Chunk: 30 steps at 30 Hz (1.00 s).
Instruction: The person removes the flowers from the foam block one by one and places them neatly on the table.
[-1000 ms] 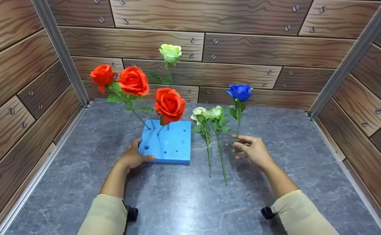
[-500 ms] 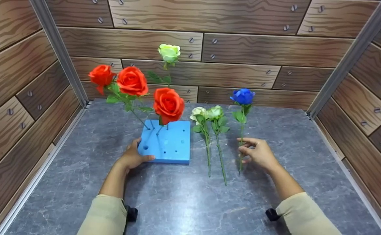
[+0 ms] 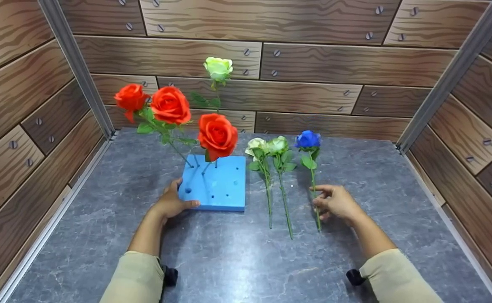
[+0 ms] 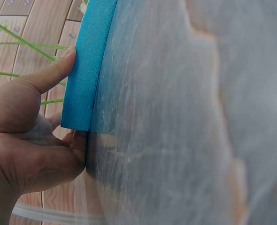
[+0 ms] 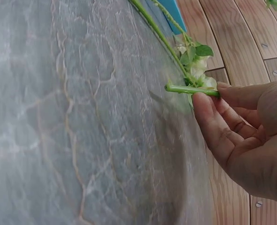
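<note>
Between thumb and fingers, my right hand pinches the stem of a blue artificial rose, whose bloom points away from me. The right wrist view shows the cut end of its green stem sticking out past the fingertips, close over the tabletop. My left hand grips the near left corner of a blue foam block; its thumb lies along the front edge in the left wrist view. Three red roses and one pale green rose stand in the block's holes.
Two whitish-green roses, a left one and a right one, lie side by side on the grey marbled table, between block and right hand. Several holes show in the block's top. Wood-patterned walls enclose the back and sides.
My right hand has moved right and slightly toward me, and the blue rose has come down from nearly upright to a lower slant. My left hand and the block have stayed put.
</note>
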Each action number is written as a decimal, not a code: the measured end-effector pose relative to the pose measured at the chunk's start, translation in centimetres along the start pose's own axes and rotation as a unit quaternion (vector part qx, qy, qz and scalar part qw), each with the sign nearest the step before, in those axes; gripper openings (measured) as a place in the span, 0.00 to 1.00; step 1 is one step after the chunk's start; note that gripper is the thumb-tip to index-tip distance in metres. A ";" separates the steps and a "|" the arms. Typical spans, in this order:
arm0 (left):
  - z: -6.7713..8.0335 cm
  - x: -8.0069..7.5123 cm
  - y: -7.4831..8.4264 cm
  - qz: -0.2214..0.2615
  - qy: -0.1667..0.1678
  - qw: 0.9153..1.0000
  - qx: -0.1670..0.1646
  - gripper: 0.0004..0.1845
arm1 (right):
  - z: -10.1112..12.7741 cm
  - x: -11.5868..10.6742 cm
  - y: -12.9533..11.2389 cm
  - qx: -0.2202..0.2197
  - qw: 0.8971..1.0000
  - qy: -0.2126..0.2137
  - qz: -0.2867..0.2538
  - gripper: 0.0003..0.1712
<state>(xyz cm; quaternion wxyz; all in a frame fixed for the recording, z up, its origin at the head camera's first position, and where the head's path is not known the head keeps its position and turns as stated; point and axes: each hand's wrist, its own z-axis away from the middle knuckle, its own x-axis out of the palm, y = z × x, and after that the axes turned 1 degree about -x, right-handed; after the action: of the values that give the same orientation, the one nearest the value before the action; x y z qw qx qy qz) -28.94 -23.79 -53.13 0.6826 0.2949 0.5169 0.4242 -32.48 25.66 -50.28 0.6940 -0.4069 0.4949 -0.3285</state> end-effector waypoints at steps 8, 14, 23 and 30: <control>-0.3 0.1 -0.2 -0.004 0.000 1.000 0.001 0.63 | -0.2 -0.7 1.1 0.044 0.999 -0.017 0.006 0.32; -0.2 0.1 -0.2 -0.006 0.001 1.000 0.003 0.63 | -0.3 -0.9 1.4 0.059 0.998 -0.025 0.017 0.32; -0.2 -0.1 -0.2 -0.009 0.001 1.000 0.003 0.62 | -0.8 -0.2 1.1 0.076 0.996 -0.019 0.041 0.32; -0.3 -0.1 -0.2 -0.008 0.000 1.000 0.009 0.62 | -0.8 0.2 0.9 0.073 0.995 -0.010 0.062 0.35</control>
<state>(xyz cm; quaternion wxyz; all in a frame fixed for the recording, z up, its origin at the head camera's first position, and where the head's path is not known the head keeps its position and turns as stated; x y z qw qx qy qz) -29.15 -24.01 -53.36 0.6830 0.2968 0.5230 0.4146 -33.13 25.68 -51.28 0.7459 -0.3266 0.4870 -0.3158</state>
